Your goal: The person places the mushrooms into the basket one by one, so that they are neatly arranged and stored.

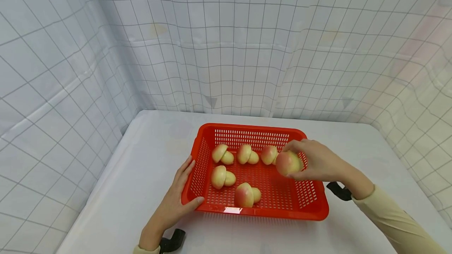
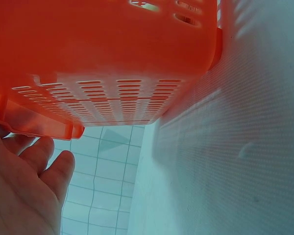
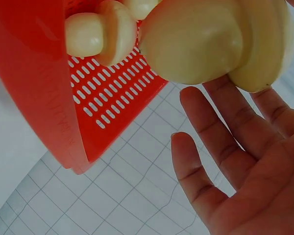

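Note:
A red plastic basket holds several toy mushrooms with pink-and-yellow caps, among them one at the front and one at the back left. My right hand holds another mushroom above the basket's right side, cap to the left. In the right wrist view that mushroom lies against the fingers, its far side out of frame. My left hand rests at the basket's front left corner, fingers along the left rim, thumb over the front rim. The left wrist view shows these fingers beside the rim.
The basket stands on a white-covered table. White grid-patterned curtains hang behind the table and on both sides. Each wrist carries a black device, one near the left hand and one by the right.

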### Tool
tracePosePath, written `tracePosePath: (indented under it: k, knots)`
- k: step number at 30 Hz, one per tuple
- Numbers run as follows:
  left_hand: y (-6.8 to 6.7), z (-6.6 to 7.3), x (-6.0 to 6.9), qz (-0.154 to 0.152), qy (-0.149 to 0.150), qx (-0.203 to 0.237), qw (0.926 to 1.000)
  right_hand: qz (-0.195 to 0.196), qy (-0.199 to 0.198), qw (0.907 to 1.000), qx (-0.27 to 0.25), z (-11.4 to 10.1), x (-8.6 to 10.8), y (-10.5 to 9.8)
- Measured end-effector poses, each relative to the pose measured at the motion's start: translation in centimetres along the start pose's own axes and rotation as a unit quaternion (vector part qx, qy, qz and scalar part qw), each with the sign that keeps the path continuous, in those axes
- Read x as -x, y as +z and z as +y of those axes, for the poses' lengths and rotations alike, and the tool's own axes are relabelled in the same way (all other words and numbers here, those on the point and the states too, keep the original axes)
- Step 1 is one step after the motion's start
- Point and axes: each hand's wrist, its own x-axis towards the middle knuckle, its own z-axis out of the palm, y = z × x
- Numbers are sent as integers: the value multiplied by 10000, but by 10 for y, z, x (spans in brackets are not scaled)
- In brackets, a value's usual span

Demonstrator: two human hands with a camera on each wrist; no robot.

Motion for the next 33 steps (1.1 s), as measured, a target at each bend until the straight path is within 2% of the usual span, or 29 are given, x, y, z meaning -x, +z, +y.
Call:
tracePosePath:
  k: [4, 11, 15, 22, 28, 30, 33]
  knots:
    - [-1, 5, 0, 0, 15, 50, 10000, -190, -59, 9998, 84, 0, -2, 0]
    - [2, -14, 1, -7, 5, -48, 10000, -617, -29, 9977, 269, -2, -8, 3]
    - [2, -16, 1, -15, 55, 39, 10000, -809, -14, 9964, 240, -3, -12, 4]
    - [2, -13, 1, -17, 29, 57, 10000, -1165, -140, 9930, 138, -5, -18, 6]
    - [2, -11, 1, -9, -9, 19, 10000, -1534, -57, 9881, 117, -8, -22, 9]
    - [1, -8, 1, -12, -34, 1, 10000, -1649, -33, 9863, 79, -8, -24, 10]
    - [-1, 7, 1, -29, -63, 13, 10000, -1817, 4, 9833, 60, -8, -26, 13]
